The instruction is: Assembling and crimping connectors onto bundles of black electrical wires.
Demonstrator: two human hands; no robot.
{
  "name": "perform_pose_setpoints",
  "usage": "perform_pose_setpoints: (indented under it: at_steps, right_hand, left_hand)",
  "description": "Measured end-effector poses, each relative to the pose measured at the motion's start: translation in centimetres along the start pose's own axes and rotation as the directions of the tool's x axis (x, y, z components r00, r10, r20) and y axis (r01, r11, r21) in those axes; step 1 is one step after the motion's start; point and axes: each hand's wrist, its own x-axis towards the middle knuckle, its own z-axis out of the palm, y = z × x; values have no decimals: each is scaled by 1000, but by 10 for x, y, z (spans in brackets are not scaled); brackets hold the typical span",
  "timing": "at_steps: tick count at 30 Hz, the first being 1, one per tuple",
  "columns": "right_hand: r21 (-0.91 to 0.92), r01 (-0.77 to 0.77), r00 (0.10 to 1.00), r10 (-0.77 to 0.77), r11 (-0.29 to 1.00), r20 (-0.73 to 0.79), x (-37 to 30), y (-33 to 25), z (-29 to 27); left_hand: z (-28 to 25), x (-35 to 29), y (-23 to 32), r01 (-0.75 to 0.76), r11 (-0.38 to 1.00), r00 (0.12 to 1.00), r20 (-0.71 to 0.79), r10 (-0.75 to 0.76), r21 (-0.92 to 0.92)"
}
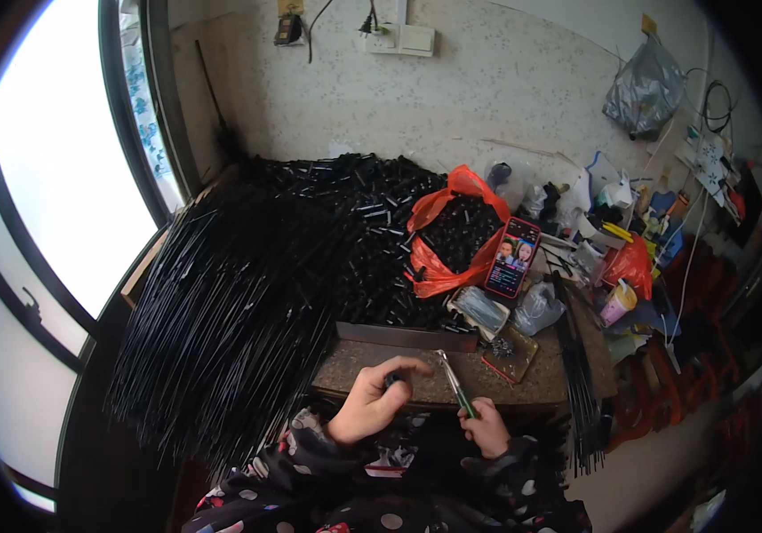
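Note:
My left hand (370,401) is curled, thumb and fingers closing round a small black part (390,380) that is mostly hidden. To its right, my right hand (486,428) grips a slim tool (456,385) with a green handle and a bright metal end pointing up and away; its exact kind is unclear. Both hands are just off the near edge of a brown speckled table (363,362). A long dark strip (406,338) stands along the table beyond them. Behind it lies a large heap of short black tubular parts (345,200).
Long thin black rods (212,329) overhang the table's left side; another bundle (581,382) hangs at right. A red bag (438,277) of black parts, a phone (513,258), a tray of thin pins (480,309) and a clear tray (516,357) stand right. Clutter surrounds a cup (618,304).

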Motion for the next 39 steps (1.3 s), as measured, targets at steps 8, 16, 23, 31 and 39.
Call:
perform_pose_setpoints:
  at_steps: [8,16,23,31,39]
  right_hand:
    - [-594,756,536,-782,276,318,-83,-126,34]
    - [-776,631,392,-866,8,310,-96,-134,42]
    - [528,-247,720,-211,812,661,-79,-69,37]
    - [-557,664,730,-595,499,337,-66,-127,60]
    - [-116,-171,719,204,978,664,-65,-83,17]
  left_hand:
    - [-24,-3,9,-71,984,925,-359,127,164]
    - [-18,-14,17,-141,965,895,-389,219,219]
    - [-17,-10,35,-170,981,968,-204,148,-95]
    - [-28,-18,38,-57,980,980,-178,92,191]
    - [-3,-3,26,-224,974,973,-64,221,-39]
